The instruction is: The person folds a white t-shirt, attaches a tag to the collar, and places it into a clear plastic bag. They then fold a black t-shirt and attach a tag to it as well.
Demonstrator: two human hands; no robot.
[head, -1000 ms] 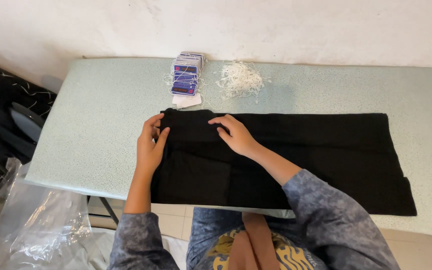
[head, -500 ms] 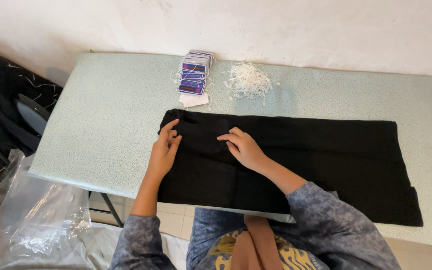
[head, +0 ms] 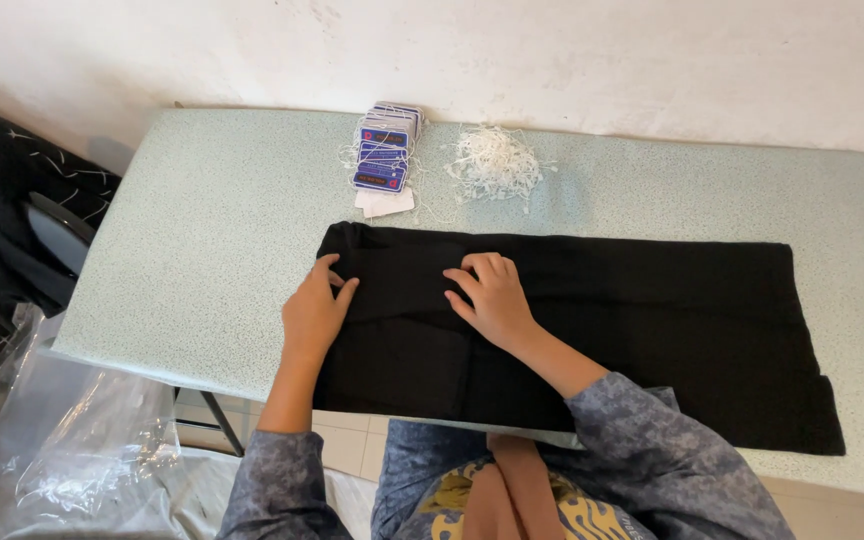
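The black garment hides the table beneath it, and its near edge is covered by the person's sleeves. The left hand and right hand lie palm down, so what their palms press cannot be seen. The stack of blue tags shows print too small to make out. The dark bag and clear plastic sheeting run off the left and bottom edges.

Bare table left; card stack and string pile behind.
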